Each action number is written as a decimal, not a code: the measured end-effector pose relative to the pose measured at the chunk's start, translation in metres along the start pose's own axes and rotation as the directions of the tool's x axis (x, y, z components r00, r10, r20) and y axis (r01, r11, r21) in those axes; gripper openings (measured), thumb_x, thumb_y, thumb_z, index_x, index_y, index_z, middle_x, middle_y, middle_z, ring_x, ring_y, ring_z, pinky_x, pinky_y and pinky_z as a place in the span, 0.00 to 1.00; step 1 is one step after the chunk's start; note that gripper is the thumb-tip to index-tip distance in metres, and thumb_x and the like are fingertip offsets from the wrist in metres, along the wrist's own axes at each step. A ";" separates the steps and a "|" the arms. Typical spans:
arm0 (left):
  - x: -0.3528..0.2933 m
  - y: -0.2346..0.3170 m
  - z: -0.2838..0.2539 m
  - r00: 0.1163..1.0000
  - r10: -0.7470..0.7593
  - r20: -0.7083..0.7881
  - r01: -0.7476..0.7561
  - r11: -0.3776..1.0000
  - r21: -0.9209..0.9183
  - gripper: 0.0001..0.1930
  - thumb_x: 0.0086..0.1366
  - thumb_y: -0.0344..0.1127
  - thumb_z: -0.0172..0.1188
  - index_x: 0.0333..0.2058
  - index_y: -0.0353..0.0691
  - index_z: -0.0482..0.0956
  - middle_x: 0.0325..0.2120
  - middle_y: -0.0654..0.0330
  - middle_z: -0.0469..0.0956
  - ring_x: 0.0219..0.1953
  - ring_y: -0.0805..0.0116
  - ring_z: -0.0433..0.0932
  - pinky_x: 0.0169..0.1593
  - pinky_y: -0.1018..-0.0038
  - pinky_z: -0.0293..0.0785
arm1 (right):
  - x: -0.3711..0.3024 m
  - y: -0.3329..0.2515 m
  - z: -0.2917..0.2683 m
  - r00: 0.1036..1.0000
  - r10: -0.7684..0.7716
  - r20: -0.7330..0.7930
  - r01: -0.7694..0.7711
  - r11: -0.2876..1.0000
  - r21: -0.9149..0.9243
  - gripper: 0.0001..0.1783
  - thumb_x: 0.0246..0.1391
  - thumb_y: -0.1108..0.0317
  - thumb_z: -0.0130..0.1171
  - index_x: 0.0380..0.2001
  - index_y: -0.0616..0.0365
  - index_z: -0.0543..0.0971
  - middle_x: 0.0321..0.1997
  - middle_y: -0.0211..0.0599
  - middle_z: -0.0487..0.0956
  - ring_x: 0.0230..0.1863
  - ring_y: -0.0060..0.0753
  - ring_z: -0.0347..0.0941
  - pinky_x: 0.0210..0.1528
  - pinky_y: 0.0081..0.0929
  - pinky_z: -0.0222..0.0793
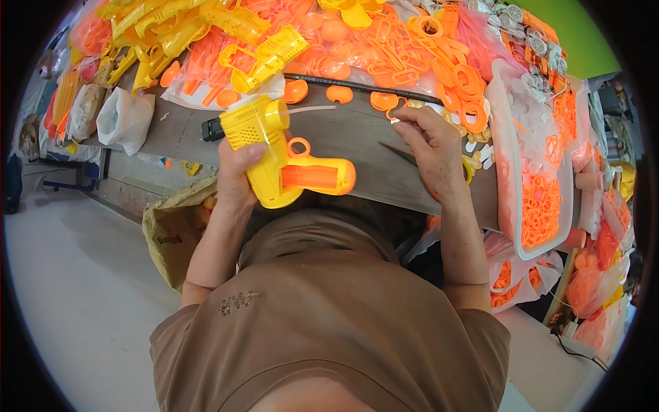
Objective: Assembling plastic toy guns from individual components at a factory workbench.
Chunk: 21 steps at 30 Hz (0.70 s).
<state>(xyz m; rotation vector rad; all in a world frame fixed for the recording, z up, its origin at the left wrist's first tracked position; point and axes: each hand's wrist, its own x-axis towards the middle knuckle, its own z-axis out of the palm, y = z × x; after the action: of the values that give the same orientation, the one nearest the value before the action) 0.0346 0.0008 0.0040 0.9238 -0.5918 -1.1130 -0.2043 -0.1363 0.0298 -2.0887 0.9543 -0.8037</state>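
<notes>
My left hand (237, 170) is wrapped round a yellow toy gun (255, 130) with a perforated body, its orange-inlaid grip pointing right. An orange ring trigger (298, 145) sticks out beside the grip. Near its top, a thin pale tube (312, 108) runs to the right. Over the right part of the table, my right hand (434, 147) pinches a small curved orange piece (392, 112) between thumb and fingers. A pair of scissors (398, 152) lies partly hidden under that hand, dark blades pointing left.
Yellow shell halves (161, 31) and orange parts (395, 51) heap along the far side, behind a dark strip (364, 87). Rightward stands a translucent bin (508, 213) of orange rings. A white bag (125, 122) sits at left; a brown sack (165, 233) stands below the table.
</notes>
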 end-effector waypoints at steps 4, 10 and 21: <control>-0.004 0.000 0.011 1.000 -0.012 0.006 0.012 1.000 0.027 0.30 0.45 0.39 0.61 0.47 0.28 0.68 0.36 0.51 0.76 0.35 0.65 0.77 0.40 0.71 0.75 | 0.004 -0.011 0.006 0.998 -0.057 -0.003 0.057 0.995 0.085 0.09 0.50 0.73 0.58 0.36 0.64 0.77 0.28 0.31 0.74 0.29 0.18 0.68 0.32 0.17 0.64; -0.024 -0.007 0.005 0.998 -0.056 0.023 0.054 0.994 0.100 0.31 0.43 0.36 0.63 0.48 0.29 0.67 0.36 0.52 0.76 0.36 0.65 0.77 0.41 0.71 0.75 | -0.012 -0.011 0.021 0.973 -0.178 0.145 0.188 0.980 -0.060 0.07 0.47 0.72 0.59 0.31 0.63 0.76 0.27 0.38 0.72 0.29 0.35 0.71 0.33 0.27 0.66; -0.034 -0.009 -0.015 0.980 -0.199 -0.026 0.195 0.975 -0.110 0.30 0.49 0.41 0.62 0.49 0.29 0.66 0.37 0.50 0.76 0.36 0.63 0.78 0.40 0.69 0.77 | 0.015 0.012 0.004 0.976 -0.074 0.203 0.134 0.944 -0.303 0.10 0.48 0.66 0.59 0.32 0.62 0.77 0.30 0.41 0.76 0.31 0.42 0.73 0.34 0.32 0.67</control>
<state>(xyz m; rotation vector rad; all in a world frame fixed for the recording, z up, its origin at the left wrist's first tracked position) 0.0298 0.0363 -0.0100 0.9227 -0.4121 -1.2898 -0.1976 -0.1531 0.0219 -2.4593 0.9207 -0.5154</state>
